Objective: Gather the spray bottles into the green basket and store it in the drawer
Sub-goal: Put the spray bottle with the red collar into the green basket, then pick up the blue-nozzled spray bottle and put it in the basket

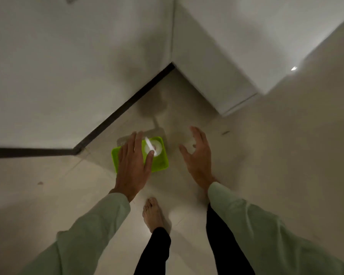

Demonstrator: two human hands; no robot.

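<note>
A bright green basket sits on the pale tiled floor in front of me. One white spray bottle stands upright inside it, seen from above. My left hand hovers flat over the basket's left half, fingers spread, holding nothing. My right hand is to the right of the basket, open, with a pale roundish thing behind its fingers; blur keeps me from telling what it is or whether the hand touches it.
A white wall with a dark skirting strip runs along the left. A white cabinet block juts out at the upper right, near the basket. My bare foot stands just behind the basket.
</note>
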